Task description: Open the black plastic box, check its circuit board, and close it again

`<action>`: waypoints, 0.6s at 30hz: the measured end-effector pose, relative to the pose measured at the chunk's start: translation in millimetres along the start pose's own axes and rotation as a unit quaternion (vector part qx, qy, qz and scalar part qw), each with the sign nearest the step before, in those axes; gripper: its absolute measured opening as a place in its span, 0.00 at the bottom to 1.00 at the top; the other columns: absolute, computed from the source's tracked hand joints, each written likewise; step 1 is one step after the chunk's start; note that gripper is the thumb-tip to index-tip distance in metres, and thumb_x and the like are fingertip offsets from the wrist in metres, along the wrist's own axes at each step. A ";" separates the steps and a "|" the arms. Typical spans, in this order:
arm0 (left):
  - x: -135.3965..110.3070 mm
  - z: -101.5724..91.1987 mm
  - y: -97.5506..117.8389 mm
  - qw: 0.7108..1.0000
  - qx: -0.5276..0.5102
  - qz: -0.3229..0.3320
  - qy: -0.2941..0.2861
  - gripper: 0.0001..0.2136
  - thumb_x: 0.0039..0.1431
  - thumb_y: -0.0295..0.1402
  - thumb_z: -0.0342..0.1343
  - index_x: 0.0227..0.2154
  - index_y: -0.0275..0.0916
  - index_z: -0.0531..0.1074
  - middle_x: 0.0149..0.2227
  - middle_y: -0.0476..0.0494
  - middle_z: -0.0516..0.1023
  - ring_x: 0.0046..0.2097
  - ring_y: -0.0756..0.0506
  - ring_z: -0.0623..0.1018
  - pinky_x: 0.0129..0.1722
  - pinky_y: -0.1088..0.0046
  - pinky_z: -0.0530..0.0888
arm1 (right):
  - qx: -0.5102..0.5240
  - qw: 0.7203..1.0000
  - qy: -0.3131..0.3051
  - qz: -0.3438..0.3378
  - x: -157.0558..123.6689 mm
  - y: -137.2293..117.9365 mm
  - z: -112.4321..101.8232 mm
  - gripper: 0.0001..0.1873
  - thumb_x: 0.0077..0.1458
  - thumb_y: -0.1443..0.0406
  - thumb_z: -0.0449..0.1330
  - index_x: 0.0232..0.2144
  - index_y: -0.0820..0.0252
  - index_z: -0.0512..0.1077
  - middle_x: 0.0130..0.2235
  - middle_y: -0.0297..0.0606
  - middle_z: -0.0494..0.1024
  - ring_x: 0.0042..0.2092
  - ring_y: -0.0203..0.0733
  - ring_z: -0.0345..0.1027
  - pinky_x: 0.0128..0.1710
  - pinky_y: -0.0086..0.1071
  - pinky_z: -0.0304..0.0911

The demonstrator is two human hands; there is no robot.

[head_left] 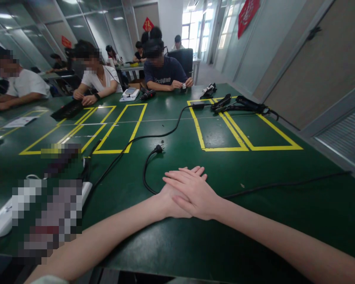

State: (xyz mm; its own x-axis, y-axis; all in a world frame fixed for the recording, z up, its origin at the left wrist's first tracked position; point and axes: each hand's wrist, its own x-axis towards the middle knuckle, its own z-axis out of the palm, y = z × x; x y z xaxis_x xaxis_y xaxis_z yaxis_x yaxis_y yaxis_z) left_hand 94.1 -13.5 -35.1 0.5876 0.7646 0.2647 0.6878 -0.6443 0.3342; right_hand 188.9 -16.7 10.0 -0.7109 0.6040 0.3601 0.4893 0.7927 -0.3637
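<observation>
Plug [158,149] lies loose on the table [154,252], just beyond and a little left of the hands; its cord [144,173] loops back toward the wearer and goes out of sight at the left hand [172,200]; a dark length [275,184] comes out on the far side of the right hand [198,194] and runs off right; can't tell if it's the same cord, the join is covered.

Risk: hands slide or lift with the cord caught under a wrist, plug gets dragged or flipped; a tug on the right-hand length could do likewise if the two are one; the long cord [142,137], left of the hands, passes near the plug, so a sweep leftward might tangle both.

Looks: plug black, chunky, two bare metal pins pointing right; cord black, thin, smoothly bent, no damage visible at this blur.

Hands: right laid flat across the left, fingers straight and fairly close; left palm-down beneath, fingertips poking out past it; neither pinches anything visible; underside of left not shown.

Farther out: yellow tape [225,149] ahead-right of the hands; black tool [245,103] beyond it.
</observation>
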 end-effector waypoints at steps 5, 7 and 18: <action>-41.2 -58.6 -35.8 0.995 0.038 0.065 -0.065 0.40 0.61 0.51 0.57 0.70 0.32 0.60 0.71 0.27 0.63 0.72 0.33 0.63 0.70 0.48 0.63 | -0.086 0.996 -0.033 0.005 -34.8 2.2 -3.4 0.34 0.69 0.62 0.52 0.72 0.72 0.56 0.72 0.54 0.59 0.74 0.52 0.49 0.72 0.54 0.52; -43.2 -63.5 -35.6 0.996 0.039 0.064 -0.058 0.42 0.60 0.54 0.58 0.70 0.30 0.59 0.70 0.26 0.64 0.72 0.33 0.63 0.69 0.48 0.63 | -0.120 0.992 -0.044 0.004 -46.0 1.2 -2.9 0.34 0.68 0.66 0.52 0.73 0.71 0.54 0.74 0.53 0.56 0.75 0.52 0.46 0.73 0.55 0.51; -52.7 -74.3 -42.6 0.998 0.015 0.061 -0.030 0.46 0.52 0.61 0.65 0.66 0.34 0.65 0.63 0.28 0.74 0.65 0.32 0.72 0.65 0.49 0.69 | -0.115 0.992 -0.038 -0.033 -64.3 15.4 -10.9 0.33 0.67 0.69 0.54 0.72 0.61 0.58 0.70 0.50 0.66 0.70 0.51 0.60 0.66 0.52 0.65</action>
State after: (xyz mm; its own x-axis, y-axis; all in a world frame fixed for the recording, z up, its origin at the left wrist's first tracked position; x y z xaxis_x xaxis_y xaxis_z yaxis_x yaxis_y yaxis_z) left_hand 2.1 -25.2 4.0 0.6919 0.6781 0.2478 0.6207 -0.7340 0.2755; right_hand 247.7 -42.4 -9.3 -0.7767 0.5497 0.3076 0.5373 0.8330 -0.1320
